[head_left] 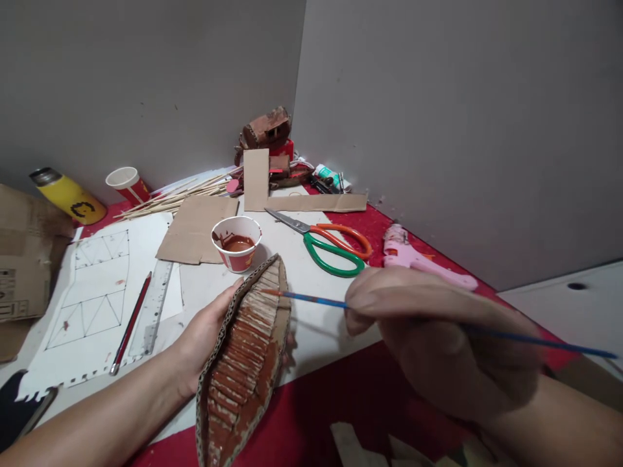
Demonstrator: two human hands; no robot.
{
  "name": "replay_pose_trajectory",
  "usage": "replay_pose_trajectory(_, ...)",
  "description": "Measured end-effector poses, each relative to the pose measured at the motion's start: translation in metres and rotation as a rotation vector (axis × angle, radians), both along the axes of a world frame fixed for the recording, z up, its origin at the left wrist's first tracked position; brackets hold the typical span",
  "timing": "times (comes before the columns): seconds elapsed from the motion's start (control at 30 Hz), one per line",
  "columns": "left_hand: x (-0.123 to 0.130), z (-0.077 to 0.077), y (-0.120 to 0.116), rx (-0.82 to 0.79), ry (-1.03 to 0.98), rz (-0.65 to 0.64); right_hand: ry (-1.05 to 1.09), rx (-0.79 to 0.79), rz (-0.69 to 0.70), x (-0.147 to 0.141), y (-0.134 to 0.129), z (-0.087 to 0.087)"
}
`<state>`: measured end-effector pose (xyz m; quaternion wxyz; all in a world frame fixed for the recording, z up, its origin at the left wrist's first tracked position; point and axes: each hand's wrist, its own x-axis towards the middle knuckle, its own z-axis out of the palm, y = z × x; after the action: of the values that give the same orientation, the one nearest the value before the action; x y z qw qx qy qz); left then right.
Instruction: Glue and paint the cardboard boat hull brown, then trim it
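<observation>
A leaf-shaped cardboard piece (243, 363) with raised edges and a ribbed middle is held up by my left hand (209, 327), whose fingers pass behind it. Wet brown paint covers its lower part; the ribs near the top are bare. My right hand (428, 324) pinches a thin blue paintbrush (311, 299), and the brush tip touches the pale upper ribs. Just behind the cardboard piece stands a paper cup (237, 245) with brown paint inside.
Scissors (316, 237) and a pink glue gun (418, 259) lie at the right. Cardboard pieces (199, 227), sticks (189, 193) and a brown model (267, 130) are behind. A drawing (97, 292), pencil (130, 324), ruler (154, 311), yellow bottle (71, 198) and second cup (129, 185) sit left.
</observation>
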<state>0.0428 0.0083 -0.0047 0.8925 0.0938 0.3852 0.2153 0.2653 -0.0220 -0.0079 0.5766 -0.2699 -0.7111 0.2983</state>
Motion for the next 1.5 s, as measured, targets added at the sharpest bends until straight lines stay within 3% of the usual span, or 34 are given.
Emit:
replay_pose_trajectory(0.1, -0.002, -0.005, 0.001, 0.002, 0.047, 0.019, -0.027, 0.057, 0.110, -0.004, 0.003, 0.002)
replay_pose_trajectory(0.23, -0.004, -0.011, 0.003, 0.000, 0.120, 0.066, -0.084, 0.055, 0.089, -0.008, 0.006, 0.000)
replay_pose_trajectory(0.5, 0.000, -0.003, 0.002, 0.004, 0.216, 0.034, -0.207, 0.071, 0.100, -0.013, 0.011, -0.007)
replay_pose_trajectory(0.6, -0.001, -0.004, 0.003, -0.001, 0.222, 0.080, -0.254, 0.074, 0.067, -0.011, 0.011, -0.005)
replay_pose_trajectory(0.73, -0.003, -0.007, 0.005, 0.002, 0.171, 0.151, -0.218, 0.054, 0.015, -0.007, 0.008, -0.001)
replay_pose_trajectory(1.0, -0.005, -0.008, 0.003, 0.019, 0.297, 0.192, -0.248, 0.071, 0.093, -0.013, 0.012, -0.004)
replay_pose_trajectory(1.17, -0.005, -0.007, 0.005, 0.023, 0.306, 0.147, -0.215, 0.031, 0.042, -0.007, 0.010, -0.001)
replay_pose_trajectory(1.37, -0.003, -0.006, 0.006, 0.029, 0.316, 0.179, -0.244, 0.088, 0.122, -0.011, 0.015, -0.001)
replay_pose_trajectory(1.5, -0.004, -0.007, 0.008, 0.049, 0.274, 0.170, -0.293, 0.081, 0.058, -0.008, 0.013, 0.002)
